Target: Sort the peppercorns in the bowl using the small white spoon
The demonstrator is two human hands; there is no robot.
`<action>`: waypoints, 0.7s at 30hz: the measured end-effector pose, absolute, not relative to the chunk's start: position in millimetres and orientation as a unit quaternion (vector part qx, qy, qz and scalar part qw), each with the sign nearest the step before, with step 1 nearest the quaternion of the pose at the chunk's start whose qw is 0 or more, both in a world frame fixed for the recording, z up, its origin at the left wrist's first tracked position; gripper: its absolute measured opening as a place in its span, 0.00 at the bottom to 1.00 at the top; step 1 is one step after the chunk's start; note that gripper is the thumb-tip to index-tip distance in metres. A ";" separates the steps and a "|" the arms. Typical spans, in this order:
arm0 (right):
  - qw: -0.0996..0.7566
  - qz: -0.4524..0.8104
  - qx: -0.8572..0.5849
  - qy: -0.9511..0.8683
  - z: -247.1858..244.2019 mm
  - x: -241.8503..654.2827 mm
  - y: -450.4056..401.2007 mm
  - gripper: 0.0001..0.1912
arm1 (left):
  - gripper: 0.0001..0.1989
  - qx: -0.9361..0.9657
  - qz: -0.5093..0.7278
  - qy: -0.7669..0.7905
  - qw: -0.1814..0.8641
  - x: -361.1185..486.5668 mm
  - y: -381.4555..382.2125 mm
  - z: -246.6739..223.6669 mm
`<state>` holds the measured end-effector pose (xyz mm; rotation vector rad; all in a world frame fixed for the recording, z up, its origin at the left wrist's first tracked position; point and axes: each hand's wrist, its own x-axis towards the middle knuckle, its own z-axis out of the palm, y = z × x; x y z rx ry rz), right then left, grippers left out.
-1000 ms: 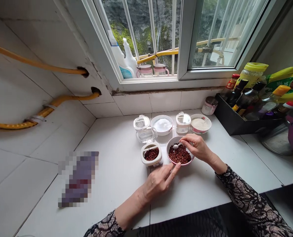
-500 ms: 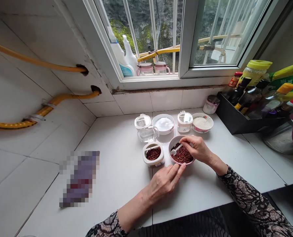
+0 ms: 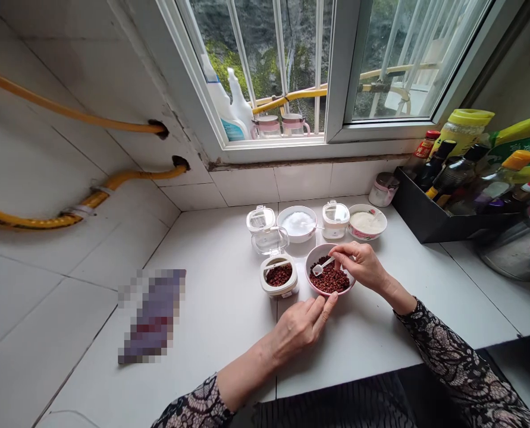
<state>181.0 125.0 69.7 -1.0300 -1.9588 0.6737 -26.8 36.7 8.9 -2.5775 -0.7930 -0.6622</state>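
In the head view, a bowl (image 3: 308, 278) with a pink outer edge holds dark red Sichuan peppercorns (image 3: 334, 282). My right hand (image 3: 357, 264) pinches the handle of a small white spoon (image 3: 322, 267), its head just over the peppercorns at the bowl's left side. My left hand (image 3: 304, 324) holds the bowl's near edge with its fingertips; its thumb is hidden. Left of the bowl stands a seasoning jar (image 3: 279, 290), its clear lid (image 3: 270, 239) flipped up, with peppercorns inside.
Behind are a bowl of white grains (image 3: 297, 238), a lidded jar (image 3: 335, 230) and a floral bowl of pale powder (image 3: 367, 234). A black box (image 3: 419, 220) of bottles stands at the right. A blurred purple packet (image 3: 155, 315) lies at the left, below yellow pipes (image 3: 131, 176).
My right hand has shifted slightly right, and the spoon's head has moved a little right and up over the peppercorns. The left hand stays at the bowl's edge. The view has shifted slightly.
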 end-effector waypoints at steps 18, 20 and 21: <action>0.506 0.475 -0.376 -0.614 80.5 167.3 122.2 0.18 | 0.27 -0.907 -0.236 -0.277 0.212 -20.0 39.1 4.7; 0.515 0.470 -0.352 -0.624 81.3 157.5 112.4 0.14 | 0.25 -0.901 -0.252 -0.275 0.220 -18.1 38.9 6.1; 0.519 0.464 -0.344 -0.630 81.4 152.5 106.4 0.13 | 0.24 -0.898 -0.262 -0.274 0.224 -16.9 38.5 6.9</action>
